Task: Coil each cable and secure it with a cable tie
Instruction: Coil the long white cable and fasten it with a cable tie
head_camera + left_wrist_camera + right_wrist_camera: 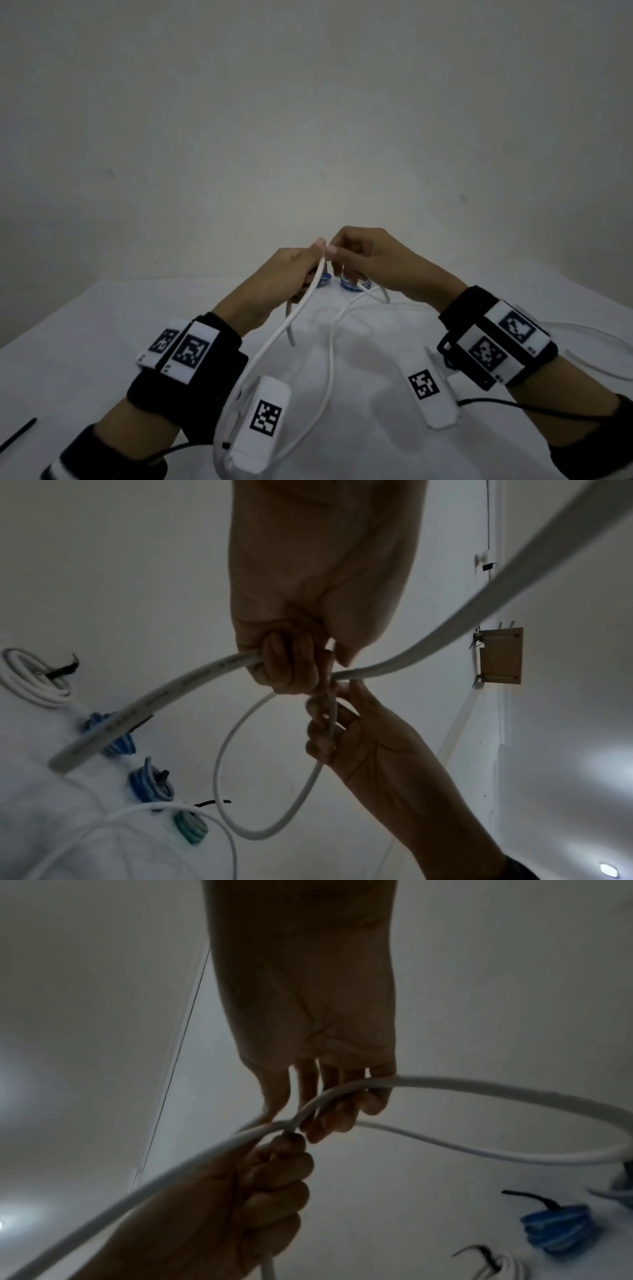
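Observation:
A long white cable [274, 337] is lifted above the white table [85, 359]. My left hand [308, 260] grips it with fingers curled round it; in the left wrist view the left hand [291, 666] has the cable [192, 680] running out to both sides. My right hand [346, 250] meets the left one and pinches a strand of the same cable. In the right wrist view the right hand [329, 1110] curls its fingers over a loop of the cable [479, 1083], with the left hand [274, 1172] just below. The rest of the cable trails down over the table toward me.
Tied coils lie behind the hands: blue coils [116, 739] [150, 785], a green coil [192, 829] and a white coil [31, 680] with a black tie. A loose black cable tie [17, 435] lies at the table's near left. A wall stands behind the table.

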